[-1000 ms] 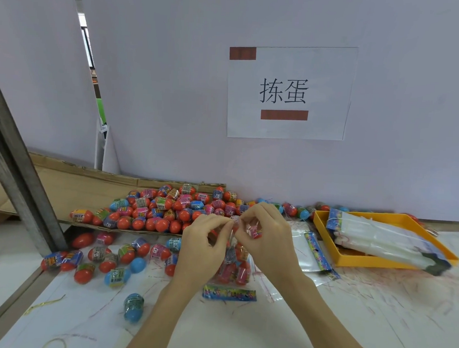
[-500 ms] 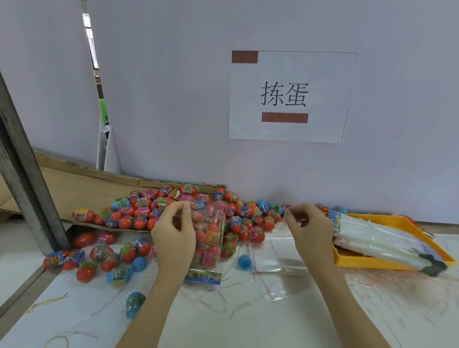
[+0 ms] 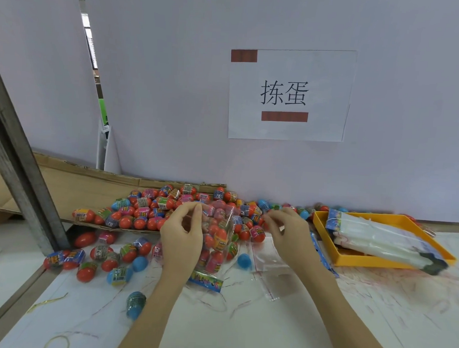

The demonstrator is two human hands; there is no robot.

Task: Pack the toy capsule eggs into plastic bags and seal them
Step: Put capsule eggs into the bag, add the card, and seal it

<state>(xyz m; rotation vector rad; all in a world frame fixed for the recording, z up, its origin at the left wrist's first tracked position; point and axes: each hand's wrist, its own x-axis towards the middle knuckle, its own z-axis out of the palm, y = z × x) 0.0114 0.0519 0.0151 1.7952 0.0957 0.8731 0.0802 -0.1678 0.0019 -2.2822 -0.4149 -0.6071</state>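
Currently my left hand [image 3: 182, 235] pinches the filled bag [image 3: 217, 242] by its top; my right hand [image 3: 290, 234], fingers curled, holds nothing I can make out.

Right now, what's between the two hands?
Head view: the clear egg-filled plastic bag hanging from the left hand; loose eggs toward the right hand.

Egg pile [image 3: 168, 208] on cardboard [image 3: 84, 190] at back left, against wall [image 3: 174, 91]. Loose eggs [image 3: 104, 257] on table [image 3: 295, 323] before the cardboard. Filled bag [image 3: 217, 242] at centre, behind left hand [image 3: 182, 232]. Empty bag [image 3: 273, 272] flat on table just right of it, under right hand [image 3: 289, 230]. Tray [image 3: 362, 260] at right with bag stack [image 3: 379, 235] in it. Sign [image 3: 288, 94] on wall, above.
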